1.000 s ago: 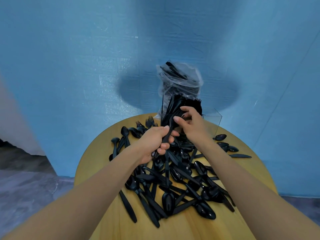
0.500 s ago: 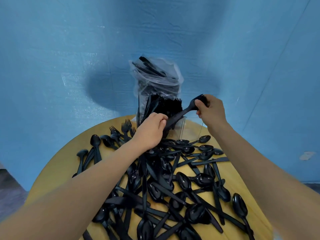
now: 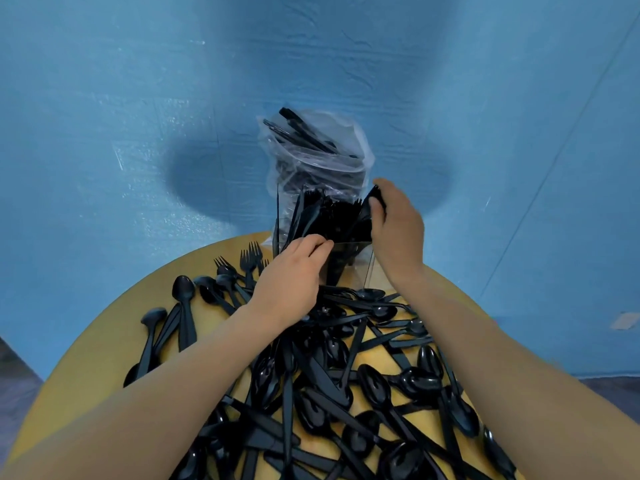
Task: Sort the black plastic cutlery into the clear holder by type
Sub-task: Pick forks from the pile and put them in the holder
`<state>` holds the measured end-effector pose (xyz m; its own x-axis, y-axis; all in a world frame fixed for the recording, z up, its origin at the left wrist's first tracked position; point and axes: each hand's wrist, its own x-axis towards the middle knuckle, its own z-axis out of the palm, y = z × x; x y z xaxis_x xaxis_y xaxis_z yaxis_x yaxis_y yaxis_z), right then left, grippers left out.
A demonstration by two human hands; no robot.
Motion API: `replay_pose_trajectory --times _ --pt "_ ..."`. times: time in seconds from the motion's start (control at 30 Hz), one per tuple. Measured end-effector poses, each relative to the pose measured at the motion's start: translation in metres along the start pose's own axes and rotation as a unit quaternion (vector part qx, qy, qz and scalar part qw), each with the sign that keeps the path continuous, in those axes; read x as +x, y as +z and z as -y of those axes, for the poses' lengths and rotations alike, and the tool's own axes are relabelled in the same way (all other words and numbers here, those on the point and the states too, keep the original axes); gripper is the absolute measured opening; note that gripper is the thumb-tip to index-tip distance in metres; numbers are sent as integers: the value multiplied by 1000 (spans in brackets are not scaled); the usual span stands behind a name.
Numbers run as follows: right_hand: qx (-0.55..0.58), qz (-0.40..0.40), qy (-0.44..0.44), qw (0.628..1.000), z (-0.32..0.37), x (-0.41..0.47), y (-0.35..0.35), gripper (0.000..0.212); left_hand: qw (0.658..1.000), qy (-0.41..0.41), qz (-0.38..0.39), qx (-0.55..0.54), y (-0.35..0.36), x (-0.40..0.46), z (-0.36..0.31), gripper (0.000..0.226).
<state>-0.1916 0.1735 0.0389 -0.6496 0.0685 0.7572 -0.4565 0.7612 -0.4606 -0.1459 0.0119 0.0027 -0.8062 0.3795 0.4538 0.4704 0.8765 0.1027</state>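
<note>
A clear holder (image 3: 360, 268) stands at the far side of the round table, packed with upright black forks (image 3: 332, 216). My right hand (image 3: 398, 230) pinches the head of a black fork (image 3: 378, 199) over the holder's right side, its handle pointing down into it. My left hand (image 3: 294, 278) has its fingers curled against the holder's front left rim. Whether they pinch anything is hidden. Loose black spoons, knives and forks (image 3: 346, 375) lie in a heap between my arms.
A clear plastic bag (image 3: 311, 150) with more black cutlery stands behind the holder against the blue wall. Several forks (image 3: 249, 261) and spoons (image 3: 183, 292) lie left of my left hand. The wooden table (image 3: 104, 348) is small, and its curved edge is close on all sides.
My right hand swung the fork from a slant between both hands to nearly upright over the holder. My left hand let go of its handle end and moved to the holder's front rim.
</note>
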Motion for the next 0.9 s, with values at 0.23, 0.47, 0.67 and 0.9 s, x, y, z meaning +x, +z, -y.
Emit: replay_pose_trajectory --times 0.23,0.47,0.67,0.9 --pt "-209 53 -76 974 -9 -27 17 36 1000 4 8 -2 1 -4 2 60" --pt "-98 42 -25 994 32 -48 2 34 997 -23 7 -68 -20 -29 18 49" --pt "-15 180 -69 981 81 -85 25 20 986 -135 -3 -96 -36 -88 64 35" --pt "-102 427 -76 895 111 -81 83 36 970 -220 8 -103 -29 -128 116 40"
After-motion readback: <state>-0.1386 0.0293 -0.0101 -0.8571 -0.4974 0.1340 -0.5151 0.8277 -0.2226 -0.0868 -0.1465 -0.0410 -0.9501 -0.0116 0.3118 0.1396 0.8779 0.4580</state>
